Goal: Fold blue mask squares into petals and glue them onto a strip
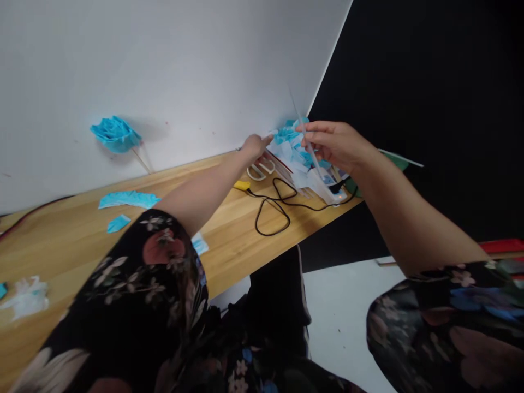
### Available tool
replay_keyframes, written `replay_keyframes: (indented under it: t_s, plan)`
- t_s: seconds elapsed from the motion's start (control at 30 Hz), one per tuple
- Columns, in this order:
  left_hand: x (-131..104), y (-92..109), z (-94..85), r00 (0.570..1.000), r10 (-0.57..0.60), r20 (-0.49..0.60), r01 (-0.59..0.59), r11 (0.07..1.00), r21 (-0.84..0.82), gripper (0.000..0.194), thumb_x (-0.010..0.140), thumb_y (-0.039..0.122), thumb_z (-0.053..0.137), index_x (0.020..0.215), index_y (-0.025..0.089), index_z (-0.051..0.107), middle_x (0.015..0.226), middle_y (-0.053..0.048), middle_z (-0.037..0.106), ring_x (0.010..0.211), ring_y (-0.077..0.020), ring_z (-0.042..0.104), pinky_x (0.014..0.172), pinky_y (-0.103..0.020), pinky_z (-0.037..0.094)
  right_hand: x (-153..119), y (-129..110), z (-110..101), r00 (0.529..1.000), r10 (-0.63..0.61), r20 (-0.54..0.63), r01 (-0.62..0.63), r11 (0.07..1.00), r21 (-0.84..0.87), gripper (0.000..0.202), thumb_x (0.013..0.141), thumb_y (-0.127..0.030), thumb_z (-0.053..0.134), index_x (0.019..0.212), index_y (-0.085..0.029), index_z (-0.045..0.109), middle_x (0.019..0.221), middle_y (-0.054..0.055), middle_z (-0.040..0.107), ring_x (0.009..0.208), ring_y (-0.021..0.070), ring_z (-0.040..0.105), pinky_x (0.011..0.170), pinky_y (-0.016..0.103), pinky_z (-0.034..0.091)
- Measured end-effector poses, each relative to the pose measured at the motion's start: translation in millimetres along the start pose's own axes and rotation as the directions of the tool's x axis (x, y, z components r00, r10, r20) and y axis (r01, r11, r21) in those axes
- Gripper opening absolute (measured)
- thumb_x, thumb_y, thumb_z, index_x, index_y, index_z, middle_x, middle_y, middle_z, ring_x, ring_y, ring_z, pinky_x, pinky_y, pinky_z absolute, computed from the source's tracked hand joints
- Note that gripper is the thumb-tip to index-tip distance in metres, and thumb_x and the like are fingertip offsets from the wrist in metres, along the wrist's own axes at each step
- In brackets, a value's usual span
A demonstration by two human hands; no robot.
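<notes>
My right hand (331, 143) pinches a thin translucent stick (310, 150), tilted, over the right end of the wooden table. To its left, my left hand (256, 148) reaches beside the pile of blue and white material (292, 144) near the wall; its fingers are partly hidden, and whether it holds anything is unclear. White scissor handles (261, 170) show just below the left hand. A yellow-handled tool (242, 185) with a black cord lies nearby. The cord runs to a power strip (336, 192) under my right hand.
A blue flower (116, 135) on a stick leans against the wall at the left. Blue strips (129, 200) and a crumpled white piece (30, 297) lie on the wooden table (237, 245). A green object (395, 160) is at the table's right end, by the black wall.
</notes>
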State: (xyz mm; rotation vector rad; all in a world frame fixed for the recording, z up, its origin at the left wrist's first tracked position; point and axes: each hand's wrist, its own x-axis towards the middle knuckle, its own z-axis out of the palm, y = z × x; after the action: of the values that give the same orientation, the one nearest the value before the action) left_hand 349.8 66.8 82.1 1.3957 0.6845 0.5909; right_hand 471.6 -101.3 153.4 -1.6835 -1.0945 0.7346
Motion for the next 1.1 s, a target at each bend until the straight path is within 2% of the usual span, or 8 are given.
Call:
replay_keyframes:
  t_s: [0.07,0.23,0.3,0.4,0.53,0.63,0.8,1.1]
  plan:
    - [-24,16,-9.8,0.999,-0.020,0.031,0.018,0.997,0.080,0.022,0.098,0.032,0.069,0.090,0.012,0.066,0.059,-0.002,0.063,0.044,-0.0103,0.050,0.055,-0.026,0.033,-12,2,7,0.999,-0.017,0.033,0.016,0.999,0.030,0.020,0.094,-0.034,0.072,0.107,-0.018,0.075,0.084,0.001,0.066,0.067,0.0083,0.054,0.061,0.023,0.039]
    - [-120,39,-33.3,0.977,0.039,0.209,-0.029,0.998,-0.053,0.015,0.089,0.020,0.078,0.101,0.013,0.072,0.070,-0.002,0.068,0.048,-0.0074,0.052,0.056,-0.025,0.038,-42,9,38,0.980,-0.008,0.197,-0.015,0.994,0.111,0.025,0.084,-0.043,0.082,0.095,-0.022,0.074,0.075,-0.001,0.061,0.059,0.0098,0.050,0.056,0.027,0.044]
    - [-155,35,-43.1,0.981,0.053,0.188,-0.030,0.992,-0.122,0.015,0.089,0.018,0.077,0.103,0.014,0.073,0.072,-0.001,0.069,0.053,-0.0072,0.056,0.058,-0.025,0.040,-53,10,54,0.971,-0.026,0.238,-0.001,0.993,0.116,0.030,0.080,-0.049,0.084,0.093,-0.023,0.075,0.074,-0.001,0.062,0.058,0.0094,0.049,0.055,0.026,0.044]
    - [-191,27,-58.4,0.993,0.104,0.047,-0.090,0.968,-0.234,0.009,0.095,0.022,0.072,0.100,0.014,0.072,0.071,0.001,0.068,0.056,-0.0066,0.056,0.061,-0.023,0.043,-68,9,78,0.953,-0.050,0.298,0.018,0.994,0.110,0.043,0.071,-0.058,0.088,0.088,-0.022,0.074,0.074,0.000,0.064,0.058,0.0092,0.050,0.051,0.024,0.042]
    - [-220,22,-80.7,0.993,0.110,-0.047,-0.119,0.959,-0.256,0.019,0.095,0.030,0.075,0.088,0.013,0.070,0.068,0.001,0.067,0.057,-0.0066,0.056,0.061,-0.022,0.043,-84,5,106,0.936,-0.063,0.348,0.026,0.994,0.109,0.052,0.069,-0.069,0.085,0.080,-0.020,0.073,0.077,0.003,0.071,0.063,0.0117,0.058,0.056,0.025,0.049]
    - [-237,22,-99.2,0.993,0.087,-0.074,-0.103,0.961,-0.256,0.024,0.094,0.034,0.076,0.083,0.014,0.070,0.064,0.001,0.065,0.055,-0.0068,0.054,0.060,-0.022,0.043,-93,2,117,0.953,-0.115,0.280,0.090,0.991,0.100,0.051,0.069,-0.069,0.084,0.074,-0.020,0.071,0.074,0.003,0.072,0.064,0.0134,0.062,0.062,0.028,0.052]
    - [-258,19,-125.1,0.988,0.074,-0.135,-0.105,0.965,-0.241,0.026,0.093,0.035,0.077,0.079,0.014,0.070,0.060,0.001,0.065,0.052,-0.0070,0.053,0.058,-0.022,0.042,-105,-10,123,0.965,-0.219,0.146,0.225,0.974,-0.028,0.044,0.084,-0.061,0.074,0.063,-0.022,0.064,0.054,-0.001,0.055,0.052,0.0122,0.050,0.054,0.028,0.040]
    - [-284,18,-143.9,0.986,0.096,-0.137,-0.127,0.963,-0.237,0.024,0.095,0.030,0.074,0.079,0.013,0.069,0.060,0.002,0.064,0.049,-0.0055,0.053,0.054,-0.020,0.042,-120,-20,162,0.958,-0.247,0.146,0.268,0.951,-0.151,0.059,0.091,-0.066,0.064,0.053,-0.022,0.055,0.043,-0.003,0.043,0.043,0.0094,0.038,0.047,0.028,0.029]
